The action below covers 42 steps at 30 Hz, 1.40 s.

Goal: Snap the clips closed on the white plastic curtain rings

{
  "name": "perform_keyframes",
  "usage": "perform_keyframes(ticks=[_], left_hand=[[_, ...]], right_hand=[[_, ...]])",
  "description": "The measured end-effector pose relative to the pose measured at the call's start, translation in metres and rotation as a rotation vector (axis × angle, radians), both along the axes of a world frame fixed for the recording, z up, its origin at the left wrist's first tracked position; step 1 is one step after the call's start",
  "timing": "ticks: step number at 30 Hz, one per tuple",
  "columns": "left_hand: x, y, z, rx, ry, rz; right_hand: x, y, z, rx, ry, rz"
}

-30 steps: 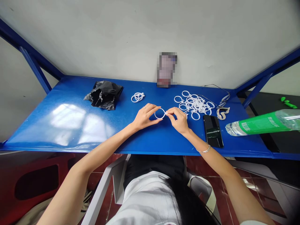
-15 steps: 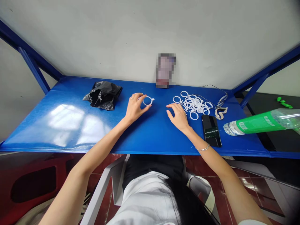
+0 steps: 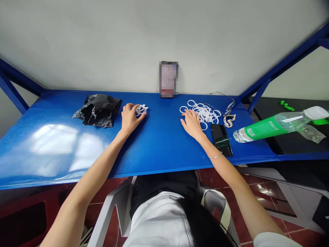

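Note:
White plastic curtain rings, several together and each with a small knob or eyelet, stand between the thumb and fingers of my left hand at the left middle of the table. Part of them is hidden behind the fingers. My right hand reaches over the near left edge of a loose pile of the same rings. Its fingers are bent and a little apart, with the fingertips on or just above the outer rings. No ring shows clearly gripped there.
A torn black plastic bag lies left on the blue table. Right of the pile are a dark phone, glasses, a small cream-coloured item and a green-labelled water bottle. A blurred-out upright object leans on the wall.
My left hand has moved left, and several rings show at it where one showed before. My right hand has come onto the pile's edge. The whole view has shifted.

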State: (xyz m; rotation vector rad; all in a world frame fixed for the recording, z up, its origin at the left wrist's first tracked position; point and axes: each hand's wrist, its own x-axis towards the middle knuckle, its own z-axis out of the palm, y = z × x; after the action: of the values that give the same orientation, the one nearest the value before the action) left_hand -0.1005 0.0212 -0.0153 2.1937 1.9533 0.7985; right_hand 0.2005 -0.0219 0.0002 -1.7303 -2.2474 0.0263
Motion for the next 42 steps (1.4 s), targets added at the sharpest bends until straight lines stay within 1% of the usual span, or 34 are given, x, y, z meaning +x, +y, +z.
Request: perform_keyframes(ticks=[4, 6, 8, 13, 18, 21, 24, 27, 31, 38, 42], left_hand=[[0.003, -0.004, 0.006, 0.010, 0.014, 0.015], [0.005, -0.006, 0.008, 0.053, -0.003, 0.021], [0.007, -0.007, 0.007, 0.109, -0.043, -0.007], [0.017, -0.012, 0.004, 0.191, -0.110, -0.182], [0.027, -0.021, 0.004, 0.184, -0.089, -0.424], [0.031, -0.025, 0.005, 0.164, -0.070, -0.538], [0.035, -0.027, 0.006, 0.215, -0.058, -0.606], [0.038, -0.028, 0.008, 0.296, -0.057, -0.633], [0.039, -0.030, 0.009, 0.337, -0.051, -0.624], [0.037, -0.031, 0.009, 0.295, -0.045, -0.612], [0.036, -0.033, 0.011, 0.287, -0.072, -0.631]], right_hand=[[-0.002, 0.002, -0.002, 0.027, 0.013, 0.032], [-0.003, 0.002, -0.003, 0.040, 0.029, 0.071], [-0.006, 0.002, -0.003, 0.051, 0.049, 0.119], [-0.017, -0.004, 0.000, 0.057, 0.084, 0.306], [-0.028, -0.014, 0.008, 0.059, 0.103, 0.500], [-0.033, -0.019, 0.011, 0.062, 0.095, 0.581], [-0.037, -0.023, 0.013, 0.054, 0.107, 0.630], [-0.039, -0.026, 0.015, 0.044, 0.132, 0.654], [-0.040, -0.027, 0.017, 0.035, 0.145, 0.663], [-0.037, -0.027, 0.016, 0.036, 0.202, 0.688], [-0.037, -0.027, 0.017, 0.051, 0.247, 0.698]])
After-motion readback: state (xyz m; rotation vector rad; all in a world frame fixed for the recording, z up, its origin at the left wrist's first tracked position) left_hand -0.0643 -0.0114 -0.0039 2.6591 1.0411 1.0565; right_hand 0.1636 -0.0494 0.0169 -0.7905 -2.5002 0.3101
